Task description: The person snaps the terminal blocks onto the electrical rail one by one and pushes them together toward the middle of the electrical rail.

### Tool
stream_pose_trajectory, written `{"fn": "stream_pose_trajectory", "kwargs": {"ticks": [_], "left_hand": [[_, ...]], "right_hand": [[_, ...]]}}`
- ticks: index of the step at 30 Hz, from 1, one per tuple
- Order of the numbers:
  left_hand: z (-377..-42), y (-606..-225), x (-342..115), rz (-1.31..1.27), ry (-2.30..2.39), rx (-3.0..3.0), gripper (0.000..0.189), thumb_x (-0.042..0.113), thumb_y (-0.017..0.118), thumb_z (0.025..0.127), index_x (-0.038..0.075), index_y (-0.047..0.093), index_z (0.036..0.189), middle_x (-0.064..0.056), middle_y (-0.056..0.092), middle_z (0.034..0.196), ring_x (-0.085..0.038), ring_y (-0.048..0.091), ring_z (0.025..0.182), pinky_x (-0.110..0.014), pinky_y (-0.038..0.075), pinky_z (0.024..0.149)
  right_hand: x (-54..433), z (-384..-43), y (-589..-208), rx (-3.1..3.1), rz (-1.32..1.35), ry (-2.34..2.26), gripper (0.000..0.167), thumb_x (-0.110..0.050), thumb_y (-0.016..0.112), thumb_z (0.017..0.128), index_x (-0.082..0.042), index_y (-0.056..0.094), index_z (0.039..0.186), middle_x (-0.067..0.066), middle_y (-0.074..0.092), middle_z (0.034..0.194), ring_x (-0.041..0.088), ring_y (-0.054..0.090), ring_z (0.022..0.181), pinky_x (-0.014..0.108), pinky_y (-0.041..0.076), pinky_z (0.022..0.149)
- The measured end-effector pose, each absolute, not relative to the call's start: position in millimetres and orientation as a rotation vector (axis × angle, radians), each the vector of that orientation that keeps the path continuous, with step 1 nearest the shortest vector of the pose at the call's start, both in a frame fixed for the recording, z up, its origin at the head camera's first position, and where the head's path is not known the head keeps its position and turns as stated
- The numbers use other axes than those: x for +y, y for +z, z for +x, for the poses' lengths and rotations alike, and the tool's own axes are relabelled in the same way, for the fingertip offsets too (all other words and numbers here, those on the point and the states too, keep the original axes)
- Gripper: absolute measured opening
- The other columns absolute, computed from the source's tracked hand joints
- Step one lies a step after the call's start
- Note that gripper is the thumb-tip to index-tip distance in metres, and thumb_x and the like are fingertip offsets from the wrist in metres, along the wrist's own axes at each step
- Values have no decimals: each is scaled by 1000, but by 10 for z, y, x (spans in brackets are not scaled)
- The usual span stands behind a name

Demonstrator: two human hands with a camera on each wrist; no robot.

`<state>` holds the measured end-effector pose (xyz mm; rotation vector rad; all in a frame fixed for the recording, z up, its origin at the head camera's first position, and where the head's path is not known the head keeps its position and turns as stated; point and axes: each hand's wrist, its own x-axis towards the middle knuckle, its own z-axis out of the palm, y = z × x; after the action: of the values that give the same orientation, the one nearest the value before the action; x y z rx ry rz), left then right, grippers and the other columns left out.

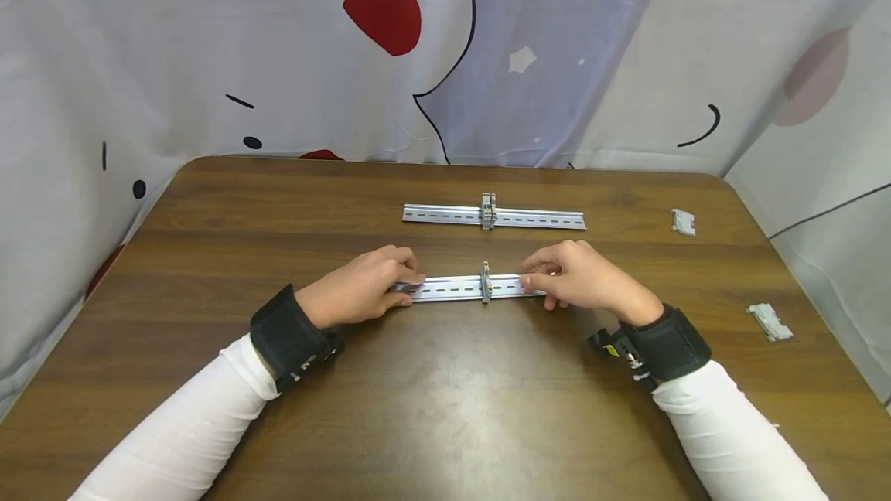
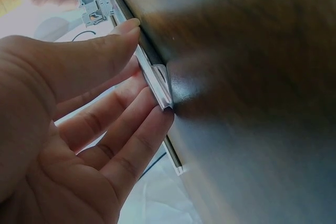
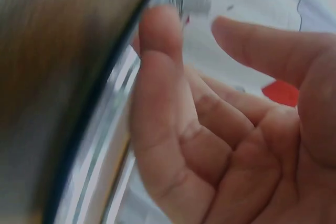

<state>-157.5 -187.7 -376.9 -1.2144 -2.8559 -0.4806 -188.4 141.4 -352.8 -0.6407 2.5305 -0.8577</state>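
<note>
A slotted metal DIN rail (image 1: 448, 289) lies across the table in front of me, with a slim grey terminal block (image 1: 486, 282) standing near its middle. My left hand (image 1: 369, 284) grips the rail's left end. In the left wrist view its thumb lies along one side of the rail (image 2: 164, 95) and the fingertips meet the other. At the right end is my right hand (image 1: 581, 275), its fingers loosely bent beside the rail and overlapping it. The right wrist view shows the thumb (image 3: 257, 51) standing apart from the fingers, with nothing between them.
Farther back, a second DIN rail (image 1: 536, 219) carries a small group of terminal blocks (image 1: 489, 211). Two loose grey terminal blocks lie at the right: one farther back (image 1: 684, 222), one nearer (image 1: 769, 322). A printed cloth (image 1: 278, 45) hangs behind the wooden table (image 1: 445, 408).
</note>
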Motion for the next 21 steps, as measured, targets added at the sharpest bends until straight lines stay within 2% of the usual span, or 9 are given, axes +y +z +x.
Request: {"fn": "stream_pose_trajectory", "kwargs": {"ticks": [5,9,14,16,19,21], "left_hand": [[-1578,-3778,-1882,-1218,-489,-2850,31,15,78,84,3,73,112,-6,61,108,-20,59,98,-34,51,84],[-1579,-3789,-1877,-1216,-504,-2851,27,15,78,83,4,73,108,-5,61,107,-19,58,96,-34,51,83],[-1576,-3786,-1867,-1202,-503,-2867,26,16,78,84,5,74,106,-4,60,107,-19,57,96,-35,50,84],[-1577,-3786,-1867,-1205,-504,-2867,25,16,78,84,5,74,106,-4,60,107,-19,57,96,-35,50,84],[-1581,-3786,-1870,-1209,-500,-2866,25,16,78,84,5,74,106,-4,60,106,-19,57,96,-34,50,83],[-1581,-3783,-1871,-1214,-501,-2862,26,16,78,84,5,74,107,-4,60,106,-18,57,96,-34,50,83]], "right_hand": [[1675,-1917,-3418,2591,-598,-694,31,-23,63,95,-3,67,118,2,74,84,17,66,58,31,49,54],[1922,-1949,-3357,2665,-555,-548,36,-25,62,96,2,64,120,3,74,87,15,65,57,32,49,62],[2207,-2003,-3316,2714,-461,-420,43,-28,62,95,7,61,121,10,74,92,15,65,57,42,51,70],[2321,-2032,-3310,2717,-443,-389,47,-30,63,94,9,60,121,10,74,88,15,66,59,45,52,72],[2495,-2067,-3302,2710,-410,-369,52,-31,65,93,12,58,123,10,73,84,17,67,63,47,52,70],[2624,-2086,-3306,2726,-386,-331,55,-32,67,91,12,58,122,13,72,84,25,69,73,48,52,71]]}}
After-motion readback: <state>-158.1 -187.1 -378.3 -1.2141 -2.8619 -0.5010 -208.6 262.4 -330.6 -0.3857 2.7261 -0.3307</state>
